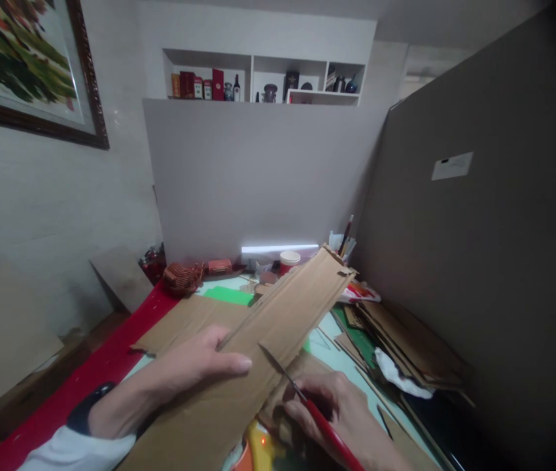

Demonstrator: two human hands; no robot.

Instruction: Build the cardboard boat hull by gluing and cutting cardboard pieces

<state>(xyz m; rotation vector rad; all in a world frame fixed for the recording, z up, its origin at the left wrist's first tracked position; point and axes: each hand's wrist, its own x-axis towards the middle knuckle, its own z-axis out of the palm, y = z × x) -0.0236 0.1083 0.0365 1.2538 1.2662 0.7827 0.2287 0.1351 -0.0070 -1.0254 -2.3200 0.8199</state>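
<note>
My left hand [194, 366] lies on a long strip of brown corrugated cardboard [282, 314] and pins it down, thumb along its left edge and fingers pressed on top. The strip runs from the near edge up and to the right across the table. My right hand [337, 412] is closed round a red-handled craft knife [302, 396]. Its thin blade points up and left, with the tip over the cardboard just right of my left fingertips.
More cardboard sheets [405, 333] are piled at the right beside a white cloth [398, 376]. A green cutting mat [229, 296], a red-and-white cup [288, 261], a brush holder [344, 245] and a light bar [279, 248] sit behind. Grey partition boards [479, 229] close off the back and right.
</note>
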